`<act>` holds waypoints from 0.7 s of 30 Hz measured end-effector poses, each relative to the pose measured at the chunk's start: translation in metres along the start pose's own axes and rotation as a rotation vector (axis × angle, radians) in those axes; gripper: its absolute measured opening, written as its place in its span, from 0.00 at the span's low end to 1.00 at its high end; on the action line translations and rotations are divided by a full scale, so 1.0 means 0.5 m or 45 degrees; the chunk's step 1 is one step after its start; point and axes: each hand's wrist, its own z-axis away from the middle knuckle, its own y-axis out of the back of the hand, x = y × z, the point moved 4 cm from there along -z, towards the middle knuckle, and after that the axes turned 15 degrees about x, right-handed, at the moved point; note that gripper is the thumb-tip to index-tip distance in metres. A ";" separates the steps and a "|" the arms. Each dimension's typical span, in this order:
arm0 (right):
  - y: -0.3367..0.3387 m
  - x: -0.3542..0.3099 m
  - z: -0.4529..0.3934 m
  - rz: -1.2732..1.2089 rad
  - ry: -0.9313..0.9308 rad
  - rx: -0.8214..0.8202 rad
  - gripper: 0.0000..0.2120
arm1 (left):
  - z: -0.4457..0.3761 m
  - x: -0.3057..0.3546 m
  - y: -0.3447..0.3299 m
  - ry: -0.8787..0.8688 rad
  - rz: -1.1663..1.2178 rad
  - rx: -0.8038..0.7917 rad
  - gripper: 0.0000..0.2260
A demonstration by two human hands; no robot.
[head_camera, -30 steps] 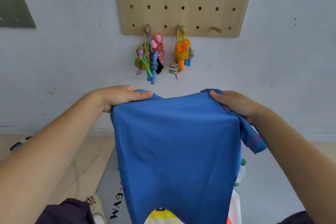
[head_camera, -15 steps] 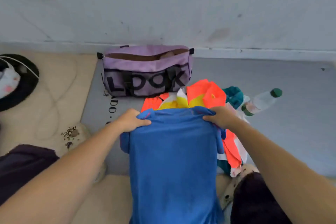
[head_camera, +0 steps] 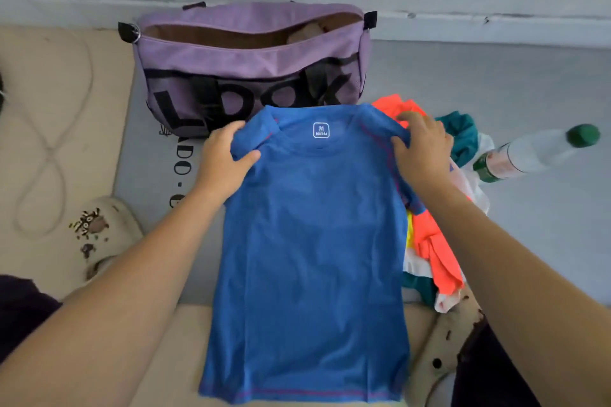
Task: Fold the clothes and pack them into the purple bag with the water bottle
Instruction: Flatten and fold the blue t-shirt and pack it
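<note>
On the floor before the open purple bag [head_camera: 251, 53], both hands, left hand [head_camera: 224, 158] and right hand [head_camera: 421, 149], pinch the shoulders of a blue shirt [head_camera: 307, 258] spread flat. Thin, limp fabric likely handles best gripped at the seams; the water bottle [head_camera: 532, 152] lies nearby.

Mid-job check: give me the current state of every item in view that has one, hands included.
Blue shirt: spread flat, unfolded, label up.
Purple bag: unzipped, open.
Water bottle: lying on its side, cap on, outside the bag.
Clothes pile: crumpled, unfolded.
Left hand: gripping the shirt's shoulder.
Right hand: gripping the other shoulder.
</note>
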 end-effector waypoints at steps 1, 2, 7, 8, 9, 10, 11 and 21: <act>0.012 0.005 0.018 -0.049 -0.046 0.097 0.16 | 0.015 -0.009 0.010 0.051 0.033 0.084 0.24; 0.025 0.009 0.043 -0.135 -0.091 0.171 0.14 | 0.037 -0.028 0.016 0.138 0.065 0.174 0.25; 0.006 0.093 0.223 -0.384 -0.629 0.116 0.09 | 0.203 -0.132 -0.007 0.767 0.042 0.220 0.12; -0.008 0.110 0.258 -0.386 -0.719 0.040 0.11 | 0.229 -0.147 -0.015 0.828 0.032 0.176 0.12; -0.018 0.122 0.284 -0.382 -0.780 -0.021 0.12 | 0.250 -0.161 -0.020 0.875 0.027 0.152 0.14; -0.024 0.131 0.302 -0.381 -0.829 -0.066 0.14 | 0.264 -0.175 -0.023 0.929 0.024 0.150 0.16; -0.027 0.136 0.313 -0.385 -0.883 -0.093 0.15 | 0.272 -0.187 -0.024 0.995 0.028 0.158 0.16; -0.026 0.138 0.306 -0.863 -1.169 -0.361 0.10 | 0.217 -0.217 -0.039 1.298 0.289 0.019 0.11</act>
